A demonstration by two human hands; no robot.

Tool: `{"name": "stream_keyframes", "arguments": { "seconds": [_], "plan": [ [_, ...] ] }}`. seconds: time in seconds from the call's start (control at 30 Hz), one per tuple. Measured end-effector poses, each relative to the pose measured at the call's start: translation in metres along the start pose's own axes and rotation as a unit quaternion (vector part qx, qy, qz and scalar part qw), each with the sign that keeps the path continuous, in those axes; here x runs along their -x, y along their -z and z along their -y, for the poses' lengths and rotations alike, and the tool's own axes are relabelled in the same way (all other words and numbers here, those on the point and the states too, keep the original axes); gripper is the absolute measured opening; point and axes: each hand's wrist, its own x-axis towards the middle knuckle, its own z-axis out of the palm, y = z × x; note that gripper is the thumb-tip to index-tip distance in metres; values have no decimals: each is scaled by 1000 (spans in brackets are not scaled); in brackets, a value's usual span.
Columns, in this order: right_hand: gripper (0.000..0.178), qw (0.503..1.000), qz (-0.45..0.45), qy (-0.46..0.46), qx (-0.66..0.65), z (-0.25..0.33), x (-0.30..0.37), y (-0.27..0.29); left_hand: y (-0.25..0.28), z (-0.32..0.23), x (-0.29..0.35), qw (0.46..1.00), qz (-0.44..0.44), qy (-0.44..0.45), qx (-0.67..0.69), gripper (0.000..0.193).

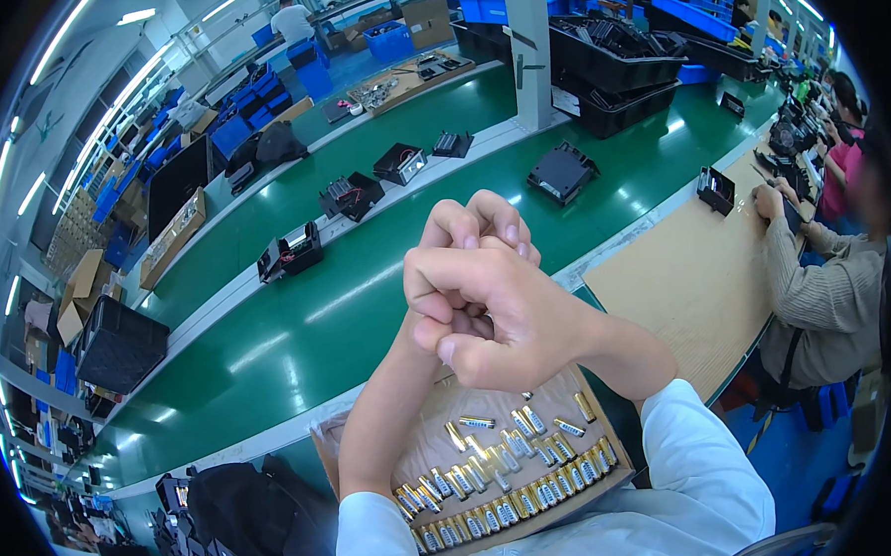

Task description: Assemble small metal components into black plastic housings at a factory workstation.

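My two hands are pressed together above the green conveyor, in the middle of the view. In front is my right hand [524, 306], its fingers curled and its thumb bent inward. Behind and partly covered by it, my left hand [453, 224] has its fingers bent too. Both are closed against each other, and whatever may lie between them is hidden. Below my wrists, a shallow cardboard tray [333, 452] holds many gold and white cylindrical batteries [505, 514]. Some batteries stand in neat rows along its near edge; others lie loose farther in.
Several black plastic housings [561, 172] sit on the green conveyor [365, 304]. Black crates [622, 107] are stacked beside a white post [527, 53]. At right, a person in a knit sleeve [813, 279] works at a brown board [699, 279]. A black bag [256, 508] lies at lower left.
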Motion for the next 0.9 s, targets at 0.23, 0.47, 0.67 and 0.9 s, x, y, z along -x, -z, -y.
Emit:
{"name": "stream_keyframes", "arguments": {
  "seconds": [0.23,0.47,0.67,0.9],
  "plan": [
    [15,999,8,-17,42,0,-3,3,3,2,0,1000,-7,4,13,50],
    [14,1000,15,-5,21,-5,-1,4,2,2,4,998,-54,20,-13,53],
    [14,1000,6,-5,23,-1,-2,3,2,4,2,999,-41,4,12,57],
    [14,999,-6,16,43,-7,-4,2,9,2,3,998,-54,17,-2,68]
  ]
}}
